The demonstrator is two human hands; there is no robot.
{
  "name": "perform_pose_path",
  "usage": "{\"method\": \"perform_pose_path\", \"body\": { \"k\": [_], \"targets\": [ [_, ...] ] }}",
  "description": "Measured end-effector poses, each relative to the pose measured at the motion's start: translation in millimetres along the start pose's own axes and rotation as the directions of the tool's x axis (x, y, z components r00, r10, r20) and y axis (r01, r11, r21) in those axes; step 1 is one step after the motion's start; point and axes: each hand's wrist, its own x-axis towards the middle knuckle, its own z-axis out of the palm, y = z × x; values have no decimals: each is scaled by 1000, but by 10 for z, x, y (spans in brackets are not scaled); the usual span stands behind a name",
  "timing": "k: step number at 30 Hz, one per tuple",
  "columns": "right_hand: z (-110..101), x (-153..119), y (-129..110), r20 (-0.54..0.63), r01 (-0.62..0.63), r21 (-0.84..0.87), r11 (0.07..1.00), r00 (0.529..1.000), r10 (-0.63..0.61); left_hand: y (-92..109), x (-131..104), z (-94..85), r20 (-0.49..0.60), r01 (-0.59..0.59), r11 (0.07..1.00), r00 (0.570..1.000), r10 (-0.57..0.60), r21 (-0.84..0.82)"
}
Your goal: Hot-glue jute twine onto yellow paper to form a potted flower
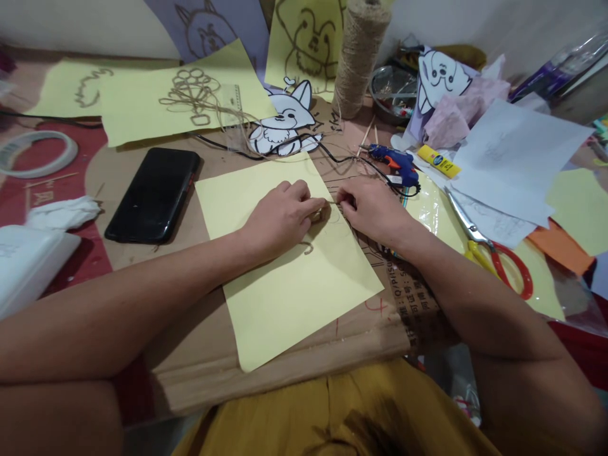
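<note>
A sheet of yellow paper (289, 316) lies at an angle on the cardboard in front of me. My left hand (280, 218) rests on it, fingers curled and the index finger pointing right. Just off the paper's right edge is my right hand (373, 209), its thumb and fingers pinched together. A thin strand of twine (333, 202) spans the small gap between both hands' fingertips; its ends are hidden by the fingers. Below my left hand, a short curved piece of brown twine (308, 249) lies on the paper.
A phone (152, 195) and tape roll (38, 154) lie left. Behind stand a twine spool (360, 57) and a fox cutout (289, 117). A blue glue gun (394, 161), its black cord, a glue stick (438, 161) and red-handled scissors (489, 244) are at right.
</note>
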Motion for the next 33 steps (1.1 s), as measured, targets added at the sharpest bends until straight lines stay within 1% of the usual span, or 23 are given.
{"method": "perform_pose_path", "body": {
  "k": [11,17,26,29,33],
  "targets": [
    [-32,-18,-52,39,6,-6,1000,999,-5,14,12,1,13,8,1000,1000,-8,12],
    [-54,-27,-82,67,-5,15,1000,998,4,10,3,7,-8,-1,1000,1000,2,11],
    [-80,-28,-121,110,-23,38,999,994,19,18,14,-12,16,9,1000,1000,-10,25],
    [-79,-34,-114,105,-20,55,998,994,15,9,4,-4,15,13,1000,1000,-13,2],
    [-69,-37,-95,94,-8,88,996,996,-1,0,-12,-6,-17,72,994,997,-74,-81]
  ]
}}
